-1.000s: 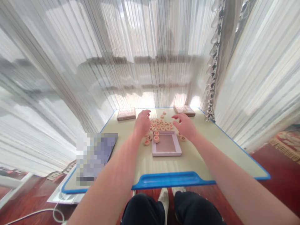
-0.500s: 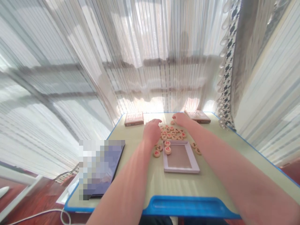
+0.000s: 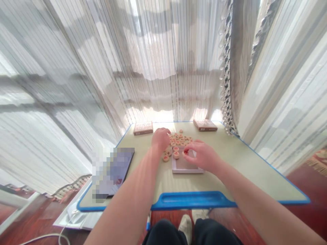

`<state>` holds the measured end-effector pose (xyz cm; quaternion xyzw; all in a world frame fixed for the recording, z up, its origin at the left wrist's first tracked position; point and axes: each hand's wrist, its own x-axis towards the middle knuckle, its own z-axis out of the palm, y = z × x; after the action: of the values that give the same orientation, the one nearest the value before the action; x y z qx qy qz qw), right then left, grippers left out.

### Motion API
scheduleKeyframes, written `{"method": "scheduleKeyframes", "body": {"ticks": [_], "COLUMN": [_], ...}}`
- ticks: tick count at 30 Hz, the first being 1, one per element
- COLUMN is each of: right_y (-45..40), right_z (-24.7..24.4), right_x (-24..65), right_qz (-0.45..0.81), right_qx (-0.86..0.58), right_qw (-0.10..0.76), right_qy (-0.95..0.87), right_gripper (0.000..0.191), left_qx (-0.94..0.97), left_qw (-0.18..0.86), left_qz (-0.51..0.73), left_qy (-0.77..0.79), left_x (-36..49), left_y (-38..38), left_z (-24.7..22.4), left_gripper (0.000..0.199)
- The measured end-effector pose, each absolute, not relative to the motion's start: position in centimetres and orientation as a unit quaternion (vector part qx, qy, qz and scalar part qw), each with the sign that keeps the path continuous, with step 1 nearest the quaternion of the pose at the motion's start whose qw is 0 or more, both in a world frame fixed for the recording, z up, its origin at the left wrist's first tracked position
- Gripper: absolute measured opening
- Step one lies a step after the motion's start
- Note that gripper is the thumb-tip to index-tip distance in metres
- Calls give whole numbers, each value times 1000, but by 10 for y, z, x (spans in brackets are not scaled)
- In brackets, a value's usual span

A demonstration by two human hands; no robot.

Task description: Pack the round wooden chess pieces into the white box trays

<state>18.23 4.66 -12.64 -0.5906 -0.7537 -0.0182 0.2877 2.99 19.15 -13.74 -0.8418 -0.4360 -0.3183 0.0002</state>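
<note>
My right hand (image 3: 203,154) pinches a Chinese chess piece (image 3: 185,153) with red marking over a shallow white-rimmed box (image 3: 187,171). Two red-marked chess pieces (image 3: 176,155) sit at that box's left side. Beyond the box, several round wooden pieces (image 3: 178,142) with red or black characters lie in a loose cluster. My left hand (image 3: 160,139) rests at the cluster's left edge, fingers stretched forward and slightly bent; their tips are partly hidden. Nearer me, below that hand, lies another red-marked piece (image 3: 166,158).
A tablet (image 3: 120,173), partly blurred out, lies on the table's left side. Two flat boxes (image 3: 143,128) (image 3: 205,125) stand at the far edge. The pale green table (image 3: 250,170) has a blue rim and front tray (image 3: 191,200). Curtains hang behind; a white cable crosses the floor.
My right hand has come back from the far side to the box, now with a chess piece in its fingers. My left hand stays by the cluster. The view has shifted.
</note>
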Motion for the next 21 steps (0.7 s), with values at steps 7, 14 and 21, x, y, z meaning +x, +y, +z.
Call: {"method": "scheduleKeyframes", "body": {"ticks": [7, 14, 21], "right_y": [56, 56, 57], "right_z": [-139, -145, -145], "right_x": [199, 190, 197], "right_qz": [43, 99, 94], "right_qx": [-539, -513, -516], "right_qw": [325, 248, 262], "right_qy": [-776, -816, -810], "right_gripper": [8, 10, 12], "left_qx": [-865, -863, -851], "left_qw": [-7, -11, -40], "left_qz": [-267, -278, -291], "left_qy": [-425, -422, -436], "left_x": [37, 34, 33], "left_y": [179, 178, 178], "left_z": [-131, -131, -134], "left_gripper": [37, 41, 43]}}
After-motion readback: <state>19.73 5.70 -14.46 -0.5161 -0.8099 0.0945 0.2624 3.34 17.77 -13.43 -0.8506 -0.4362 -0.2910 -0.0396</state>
